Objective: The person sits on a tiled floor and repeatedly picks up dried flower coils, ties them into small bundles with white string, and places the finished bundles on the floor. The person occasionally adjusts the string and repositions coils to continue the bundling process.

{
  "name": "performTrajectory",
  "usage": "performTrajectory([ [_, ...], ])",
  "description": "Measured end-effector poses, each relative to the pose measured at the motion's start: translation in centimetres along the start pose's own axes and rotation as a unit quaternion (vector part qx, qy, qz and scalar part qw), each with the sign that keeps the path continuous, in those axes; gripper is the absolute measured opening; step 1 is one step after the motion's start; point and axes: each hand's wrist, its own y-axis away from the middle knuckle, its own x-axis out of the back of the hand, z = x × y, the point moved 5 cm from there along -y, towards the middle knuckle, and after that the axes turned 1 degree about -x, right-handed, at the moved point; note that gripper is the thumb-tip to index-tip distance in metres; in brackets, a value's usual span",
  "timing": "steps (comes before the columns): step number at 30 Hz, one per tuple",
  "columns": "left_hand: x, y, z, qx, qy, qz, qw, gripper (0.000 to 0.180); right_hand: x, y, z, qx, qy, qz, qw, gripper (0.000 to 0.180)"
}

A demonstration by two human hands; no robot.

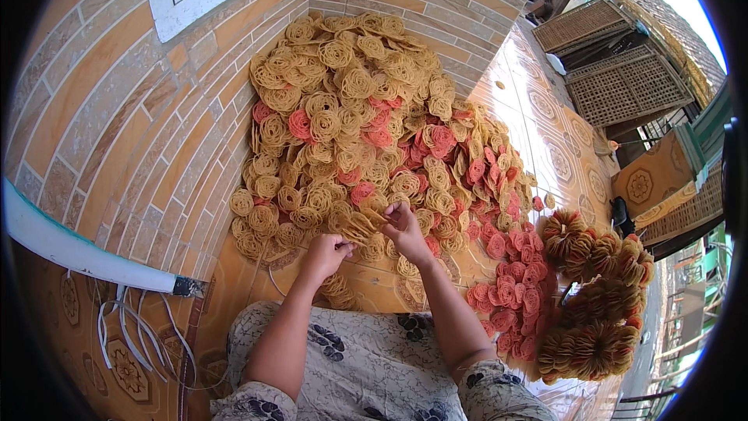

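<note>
Close in front of me, my left hand [327, 253] pinches the near left side of a small stack of yellow lacy round crackers [360, 226]. My right hand [403, 230] grips the same stack from its right, fingers and thumb closed. Behind the stack rises a large heap of similar dry, swirled crackers [335, 121], mostly yellow with some pink ones mixed in. Another short row of yellow crackers [339, 293] lies below my left hand, by my patterned clothing. Whether a string runs through the held stack I cannot tell.
Pink crackers [510, 296] lie spread on the tiled floor at right, beside bundled yellow-and-orange crackers [600, 347]. White strips [132, 335] hang at the left from a pale curved edge [86, 242]. A brick-patterned wall [148, 109] encloses the heap; woven racks [627, 86] stand far right.
</note>
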Motion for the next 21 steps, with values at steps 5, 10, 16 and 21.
performTrajectory([
  [5,-0.3,-0.2,0.6,-0.009,-0.004,-0.002,1.0,0.022,0.6,0.4,-1.7,-0.043,-0.205,0.079,0.975,0.021],
  [10,-0.2,-0.1,0.4,-0.016,0.0,-0.003,1.0,0.02,0.9,-0.1,-1.7,-0.002,-0.092,0.08,0.993,0.02],
  [16,0.4,-0.4,0.0,-0.041,0.001,0.032,0.999,0.018,0.7,0.8,-3.3,0.093,0.081,0.079,0.989,0.028],
  [21,1.4,-0.2,0.1,-0.039,0.002,0.072,0.997,0.017,-2.1,3.3,-1.8,0.129,0.639,0.032,0.757,0.032],
])
